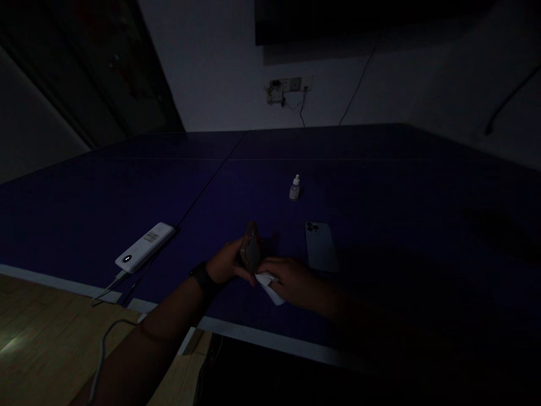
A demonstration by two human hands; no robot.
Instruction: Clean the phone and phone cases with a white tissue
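Observation:
My left hand [228, 261], with a dark band on the wrist, grips a thin, brownish, partly see-through piece that looks like a phone case [252, 248], tilted up on edge. In my right hand [291, 282] is a crumpled white tissue [270, 288], pinched against the lower end of the case. Dim light hides the fine details of the case. Just right of my hands, a pale blue phone [322, 248] lies with its camera side up. Farther back a small dropper bottle [295, 189] with a white cap stands upright.
A white power bank [146, 247] with a cable lies on the left of the dark blue table [203, 225], whose pale front edge runs below my arms. A cable [101, 361] hangs along my left forearm. Wall sockets [289, 85] with plugs are behind the table.

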